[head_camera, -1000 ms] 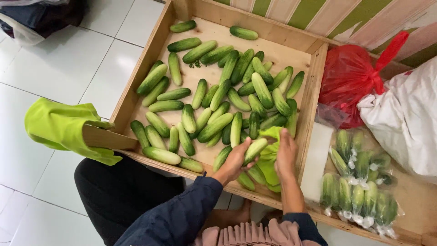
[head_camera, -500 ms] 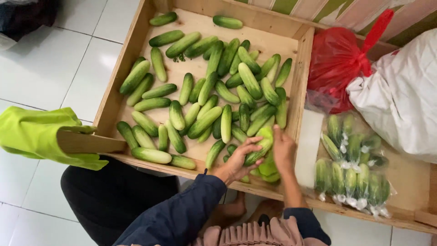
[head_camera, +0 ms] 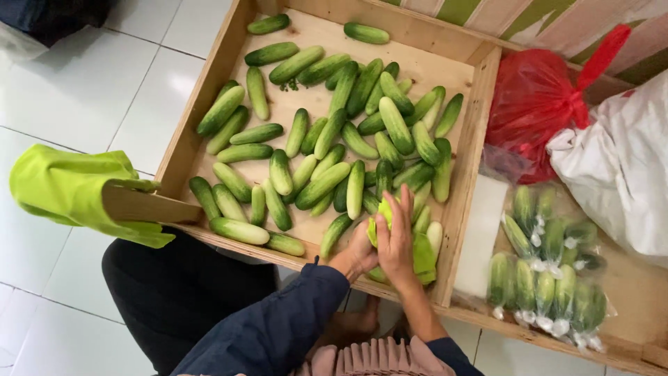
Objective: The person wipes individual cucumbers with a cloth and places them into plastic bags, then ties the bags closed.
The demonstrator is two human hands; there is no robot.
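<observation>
Both hands press together on a bright green cloth (head_camera: 421, 252) at the near right corner of the wooden crate (head_camera: 467, 174). I see my right hand (head_camera: 396, 237) lying flat over it, fingers extended, and my left hand (head_camera: 358, 252) gripping its edge (how tightly, I cannot tell). Loose cucumbers (head_camera: 327, 150) fill the crate beside them. Bagged cucumbers (head_camera: 546, 268) sit to the right, below a red bag (head_camera: 532, 104).

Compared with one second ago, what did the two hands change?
Little changed. The left hand and right hand stay together on the yellow-green bundle at the crate's near right corner, pressed closer now. The loose cucumbers and the bagged cucumbers lie as before.
</observation>
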